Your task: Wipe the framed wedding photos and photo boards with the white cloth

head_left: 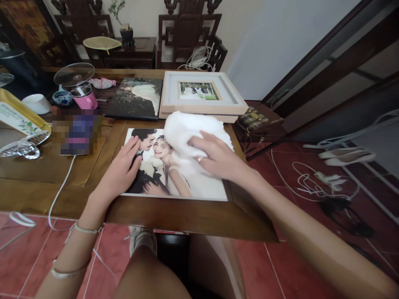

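A wedding photo panel (156,174) lies flat near the front edge of the wooden table. My left hand (121,168) rests on its left side, fingers stretched out over the picture. With my right hand (213,155) I grip a white cloth (193,126), bunched under the fingers and pressed on the panel's upper right part. The cloth hides that corner of the photo. Behind it lie a dark photo panel (134,97) and a pale wooden picture frame (202,89) with a small photo inside.
To the left are a pink mug (85,99), a white cup (35,104), a yellow tissue pack (21,112), a clear hair clip (26,145) and a blurred-out object (79,133) with a white cable (60,187). Cords (327,180) lie on the red floor at right.
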### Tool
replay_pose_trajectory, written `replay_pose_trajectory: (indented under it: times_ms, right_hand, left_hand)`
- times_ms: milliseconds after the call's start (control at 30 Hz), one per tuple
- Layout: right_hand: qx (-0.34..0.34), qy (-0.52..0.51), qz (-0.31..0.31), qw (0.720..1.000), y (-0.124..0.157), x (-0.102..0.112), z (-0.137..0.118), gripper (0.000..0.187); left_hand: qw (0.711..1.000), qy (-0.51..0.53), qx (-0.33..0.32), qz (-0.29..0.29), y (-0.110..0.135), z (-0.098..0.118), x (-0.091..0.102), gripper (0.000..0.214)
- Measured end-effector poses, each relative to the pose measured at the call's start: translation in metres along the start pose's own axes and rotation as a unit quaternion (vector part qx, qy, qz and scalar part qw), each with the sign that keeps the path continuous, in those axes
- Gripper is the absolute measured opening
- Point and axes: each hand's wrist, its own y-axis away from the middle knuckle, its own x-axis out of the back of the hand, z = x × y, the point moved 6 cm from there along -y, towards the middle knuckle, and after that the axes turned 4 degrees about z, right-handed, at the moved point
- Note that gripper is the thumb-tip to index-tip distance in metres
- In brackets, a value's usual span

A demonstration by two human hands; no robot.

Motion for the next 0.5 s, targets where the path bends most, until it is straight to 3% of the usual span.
replay_pose_trajectory:
  times_ms: [100, 167, 300, 500]
  right_hand:
    - [-0.034, -0.006, 0.021, 0.999, -0.012, -0.003, 0.015, 0.028]
    - [-0.04, -0.005, 0.035, 0.999, -0.007, -0.003, 0.011, 0.028]
    - [-0.011, -0.025, 0.021, 0.999, 0.026, 0.002, -0.026, 0.036]
    - [0.063, -0.065, -0.103, 0.991, 0.074, 0.025, -0.089, 0.06]
  left_hand:
    - [1.0, 0.002, -0.001, 0.002, 0.0, 0.0, 0.0, 0.06]
    - [1.0, 0.004, 0.0, 0.004, 0.0, -0.001, 0.001, 0.059]
    - [1.0, 0.004, -0.001, 0.003, 0.0, -0.001, 0.0, 0.057]
    - [1.0, -0.007, 0.003, 0.003, 0.0, -0.001, -0.001, 0.06]
